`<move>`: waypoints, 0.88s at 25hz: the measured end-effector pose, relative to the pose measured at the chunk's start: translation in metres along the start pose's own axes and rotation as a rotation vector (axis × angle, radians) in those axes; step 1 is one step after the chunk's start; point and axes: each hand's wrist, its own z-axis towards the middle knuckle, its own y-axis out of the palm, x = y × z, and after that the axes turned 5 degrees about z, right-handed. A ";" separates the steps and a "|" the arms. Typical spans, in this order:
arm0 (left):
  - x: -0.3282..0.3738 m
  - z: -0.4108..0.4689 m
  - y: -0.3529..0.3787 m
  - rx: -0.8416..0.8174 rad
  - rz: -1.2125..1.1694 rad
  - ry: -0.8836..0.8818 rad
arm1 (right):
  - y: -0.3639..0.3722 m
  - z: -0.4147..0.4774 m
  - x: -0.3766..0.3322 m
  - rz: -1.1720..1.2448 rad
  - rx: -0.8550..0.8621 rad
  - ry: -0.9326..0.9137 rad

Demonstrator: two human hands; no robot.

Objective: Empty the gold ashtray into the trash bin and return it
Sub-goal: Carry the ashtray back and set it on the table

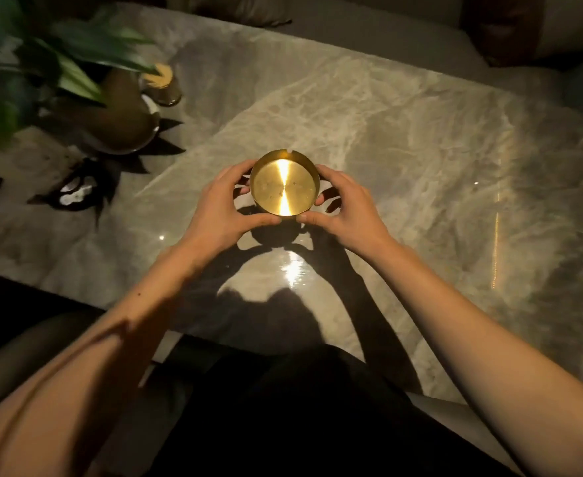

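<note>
Gold ashtray (284,183) sits between both hands, w/ left hand (222,206) and right hand (346,211) cupping its sides; fingers (266,220) of each clamped on the rim, thumbs nearly meeting at the near edge. Bowl looks clean inside, no ash or butts visible, just glare. Can't tell if it's resting on the marble table (403,132) or held just above; shadow under the fingers hints at a slight gap. Trash bin not in view. Judgement: emptying prob. done, return step underway; left is setting down & letting go. Potted plant (87,91) well beyond left fingers.
</note>
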 end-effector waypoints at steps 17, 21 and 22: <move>-0.159 -0.107 -0.118 0.260 -0.212 -0.390 | 0.212 0.067 -0.078 -0.131 -0.423 -0.185; -0.198 -0.111 -0.130 0.282 -0.199 -0.457 | 0.255 0.081 -0.080 -0.167 -0.481 -0.172; -0.208 -0.112 -0.132 0.288 -0.151 -0.451 | 0.265 0.085 -0.080 -0.177 -0.496 -0.161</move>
